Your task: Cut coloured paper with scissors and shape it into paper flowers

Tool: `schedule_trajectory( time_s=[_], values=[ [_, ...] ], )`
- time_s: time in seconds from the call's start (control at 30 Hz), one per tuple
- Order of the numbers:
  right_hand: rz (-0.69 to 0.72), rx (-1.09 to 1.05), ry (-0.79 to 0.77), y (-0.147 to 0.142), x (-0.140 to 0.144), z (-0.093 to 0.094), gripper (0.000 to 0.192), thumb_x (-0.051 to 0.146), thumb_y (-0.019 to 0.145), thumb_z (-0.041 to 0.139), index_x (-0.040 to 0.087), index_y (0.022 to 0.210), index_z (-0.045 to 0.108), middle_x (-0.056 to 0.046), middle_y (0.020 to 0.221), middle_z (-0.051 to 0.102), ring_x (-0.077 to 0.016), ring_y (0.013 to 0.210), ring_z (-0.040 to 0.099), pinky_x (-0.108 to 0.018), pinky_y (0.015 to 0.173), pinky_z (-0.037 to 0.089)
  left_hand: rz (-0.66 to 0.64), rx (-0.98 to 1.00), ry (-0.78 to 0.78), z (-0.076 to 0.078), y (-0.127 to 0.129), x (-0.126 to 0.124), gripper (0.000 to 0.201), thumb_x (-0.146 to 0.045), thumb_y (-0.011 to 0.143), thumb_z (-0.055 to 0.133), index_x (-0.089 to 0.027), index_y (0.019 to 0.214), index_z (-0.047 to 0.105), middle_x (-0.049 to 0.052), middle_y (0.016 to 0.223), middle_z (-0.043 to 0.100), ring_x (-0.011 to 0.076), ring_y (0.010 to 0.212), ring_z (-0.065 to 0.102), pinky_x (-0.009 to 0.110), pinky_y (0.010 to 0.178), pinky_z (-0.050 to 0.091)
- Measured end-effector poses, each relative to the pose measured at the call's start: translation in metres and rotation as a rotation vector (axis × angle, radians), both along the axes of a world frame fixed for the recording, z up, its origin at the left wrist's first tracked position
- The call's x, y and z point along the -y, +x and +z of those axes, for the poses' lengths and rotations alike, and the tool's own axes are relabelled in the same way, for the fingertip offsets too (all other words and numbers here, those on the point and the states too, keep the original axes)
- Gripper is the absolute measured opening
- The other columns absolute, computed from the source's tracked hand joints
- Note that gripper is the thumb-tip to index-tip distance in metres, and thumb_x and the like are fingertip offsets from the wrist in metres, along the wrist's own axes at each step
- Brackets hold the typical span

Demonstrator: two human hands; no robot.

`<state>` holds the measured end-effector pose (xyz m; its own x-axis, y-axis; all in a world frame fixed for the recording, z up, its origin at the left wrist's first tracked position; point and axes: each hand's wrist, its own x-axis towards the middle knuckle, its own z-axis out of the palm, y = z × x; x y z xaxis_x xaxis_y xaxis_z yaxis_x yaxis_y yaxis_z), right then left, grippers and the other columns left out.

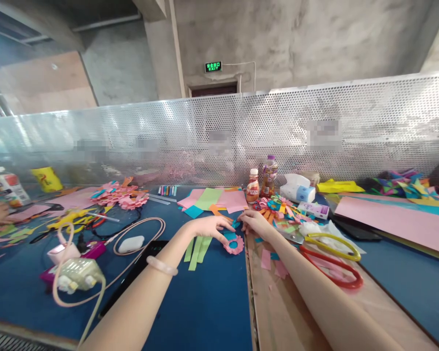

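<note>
A: Working on the pink paper flower [234, 245] w/ both hands, looks like — left hand [209, 227] is lying flat just above it, fingers stretched and loosely spread. Right hand [255, 220] is meeting it fingertip to fingertip, seeming to pinch a small teal paper scrap [235, 224].

B: Where's the flower sitting?

A: On the blue tabletop [205, 302], right by the seam w/ the brown board [278, 302], just under the fingertips. I'm judging it as an assembly step: the teal bit is getting fitted to the flower's centre. Next move is prob. calling for a fine pinch and careful lining up; paper's flimsy.

B: Surroundings?

A: Bench is crowded: green strips [196, 248] beside the left wrist, red and yellow scissors [332, 265] to the right, two drink bottles [261, 184] behind, finished pink flowers [119, 194] far left, cables and a charger [76, 273] near the left forearm. Perforated metal screen [314, 131] is backing the bench; bare concrete wall w/ a green exit sign [213, 67] beyond.
</note>
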<state>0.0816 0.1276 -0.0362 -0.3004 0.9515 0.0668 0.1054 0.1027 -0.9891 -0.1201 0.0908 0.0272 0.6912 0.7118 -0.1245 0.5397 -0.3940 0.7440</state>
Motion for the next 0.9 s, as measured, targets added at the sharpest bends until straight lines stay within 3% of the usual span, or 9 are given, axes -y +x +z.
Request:
schedule_trajectory(
  time_s=[0.27, 0.5, 0.63, 0.77, 0.9],
  values=[
    [-0.003, 0.03, 0.004, -0.0004, 0.0009, 0.0011, 0.013, 0.017, 0.08, 0.047, 0.015, 0.073, 0.057, 0.005, 0.042, 0.056, -0.0073, 0.032, 0.05, -0.017, 0.035, 0.038, 0.002, -0.062, 0.132, -0.0053, 0.0037, -0.0052, 0.043, -0.035, 0.058, 0.075, -0.029, 0.101, 0.068, 0.007, 0.132, 0.047, 0.0242, 0.12, 0.045, 0.03, 0.095, 0.039],
    [-0.013, 0.066, -0.016, 0.001, 0.002, 0.0017, 0.023, 0.031, 0.088, 0.05, 0.012, 0.079, 0.058, 0.007, 0.051, 0.054, -0.0037, 0.036, 0.047, -0.017, 0.039, 0.04, -0.017, -0.068, 0.153, -0.0058, 0.0065, -0.0073, 0.041, -0.038, 0.061, 0.072, -0.021, 0.099, 0.069, 0.008, 0.129, 0.051, 0.023, 0.114, 0.05, 0.029, 0.093, 0.039],
    [-0.007, 0.048, -0.026, 0.0015, 0.0025, 0.0018, 0.025, 0.033, 0.088, 0.049, 0.012, 0.079, 0.058, 0.006, 0.056, 0.055, -0.0035, 0.04, 0.047, -0.017, 0.041, 0.041, 0.067, -0.008, 0.127, -0.0061, 0.0037, -0.0079, 0.041, -0.042, 0.063, 0.069, -0.02, 0.098, 0.068, 0.009, 0.125, 0.055, 0.0231, 0.11, 0.053, 0.029, 0.09, 0.04],
    [-0.015, -0.024, -0.012, 0.0032, 0.0022, 0.0011, 0.026, 0.035, 0.088, 0.05, 0.012, 0.079, 0.058, 0.006, 0.054, 0.053, -0.0036, 0.04, 0.046, -0.017, 0.04, 0.039, 0.169, 0.089, 0.144, -0.0065, 0.0039, -0.0085, 0.045, -0.044, 0.062, 0.069, -0.017, 0.098, 0.066, 0.009, 0.105, 0.065, 0.0231, 0.097, 0.059, 0.03, 0.081, 0.043],
    [-0.058, -0.144, 0.035, 0.0061, 0.0036, 0.005, 0.025, 0.038, 0.083, 0.053, 0.013, 0.081, 0.059, 0.009, 0.043, 0.044, -0.004, 0.033, 0.037, -0.017, 0.034, 0.028, 0.241, 0.165, 0.193, -0.0079, 0.0086, -0.0096, 0.038, -0.044, 0.063, 0.068, -0.014, 0.086, 0.064, 0.006, 0.083, 0.067, 0.019, 0.076, 0.061, 0.027, 0.066, 0.045]
  ],
)
